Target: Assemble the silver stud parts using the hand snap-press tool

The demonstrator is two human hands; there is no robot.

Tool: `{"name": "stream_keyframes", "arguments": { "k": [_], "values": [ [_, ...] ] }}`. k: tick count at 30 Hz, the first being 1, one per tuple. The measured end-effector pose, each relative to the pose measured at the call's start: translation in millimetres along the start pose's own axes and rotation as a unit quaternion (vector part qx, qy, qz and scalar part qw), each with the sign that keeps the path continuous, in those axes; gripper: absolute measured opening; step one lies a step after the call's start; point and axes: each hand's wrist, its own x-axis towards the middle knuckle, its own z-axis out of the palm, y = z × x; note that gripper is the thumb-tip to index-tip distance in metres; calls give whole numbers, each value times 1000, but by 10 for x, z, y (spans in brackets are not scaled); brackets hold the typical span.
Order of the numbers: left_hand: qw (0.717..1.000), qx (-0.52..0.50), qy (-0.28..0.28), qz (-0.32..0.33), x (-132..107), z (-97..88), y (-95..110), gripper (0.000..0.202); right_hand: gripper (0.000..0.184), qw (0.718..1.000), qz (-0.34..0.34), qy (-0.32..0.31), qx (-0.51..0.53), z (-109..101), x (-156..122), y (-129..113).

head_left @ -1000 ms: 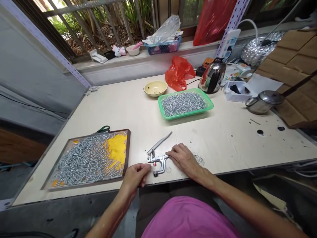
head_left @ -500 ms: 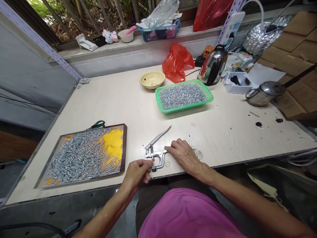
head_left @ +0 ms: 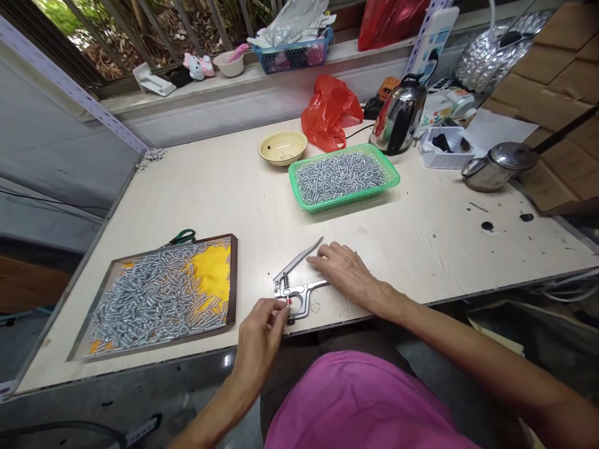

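Observation:
A pair of silver snap-fastener pliers (head_left: pixel 304 292) lies on the table near its front edge, jaws toward the left and the two handles spread apart. My left hand (head_left: pixel 262 324) is closed in a pinch at the jaws, beside a small red part; whatever lies between the fingertips is too small to make out. My right hand (head_left: pixel 344 271) rests over the end of the lower handle, fingers curled and reaching toward the tip of the upper handle. Left of them, a shallow tray (head_left: pixel 234 280) with a yellow lining holds many small silver ribbed pieces.
A green basket (head_left: pixel 346 204) of similar silver pieces stands farther back. Behind it are a cream bowl (head_left: pixel 283 149), a red plastic bag (head_left: pixel 327 118) and an electric kettle (head_left: pixel 400 118). Green-handled scissors (head_left: pixel 182 237) touch the tray's back edge. A metal pot (head_left: pixel 498 167) stands right.
My right hand has shifted up from the lower handle, its fingers now nearer the upper handle. My left hand has stayed at the jaws, turned slightly. The view has shifted a little.

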Motion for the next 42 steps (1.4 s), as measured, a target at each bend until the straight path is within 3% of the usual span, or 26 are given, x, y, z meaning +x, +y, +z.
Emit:
{"name": "stream_keyframes", "arguments": {
  "k": [4, 9, 11, 13, 15, 18, 20, 23, 28, 42],
  "values": [
    [992, 28, -7, 123, -178, 135, -63, 10, 21, 999, -29, -2, -38, -44, 292, 107],
    [958, 176, 9, 228, -283, 265, -231, 17, 19, 989, -134, -53, -25, 49, 596, 299],
    [942, 218, 13, 254, -304, 262, -253, 19, 17, 986, -154, -67, -17, 85, 684, 376],
    [945, 210, 9, 250, -295, 235, -231, 18, 17, 985, -154, -71, -15, 90, 734, 404],
    [967, 159, -5, 202, -243, 195, -181, 17, 18, 986, -146, -71, -24, 62, 740, 376],
    [999, 17, -40, 15, -100, 132, -123, 25, 19, 987, -127, -83, -57, -8, 694, 292],
    [989, -92, -42, -111, 0, 103, -129, 34, 18, 985, -128, -88, -71, -48, 658, 251],
    [963, -177, -49, -199, 92, 82, -177, 41, 18, 985, -132, -87, -73, -71, 633, 234],
    [950, -175, -89, -242, 118, 62, -154, 42, 18, 985, -121, -91, -88, -33, 655, 241],
    [935, -135, -198, -260, 250, -60, -73, 41, 15, 978, -148, -77, -127, 71, 661, 299]
  ]
}}
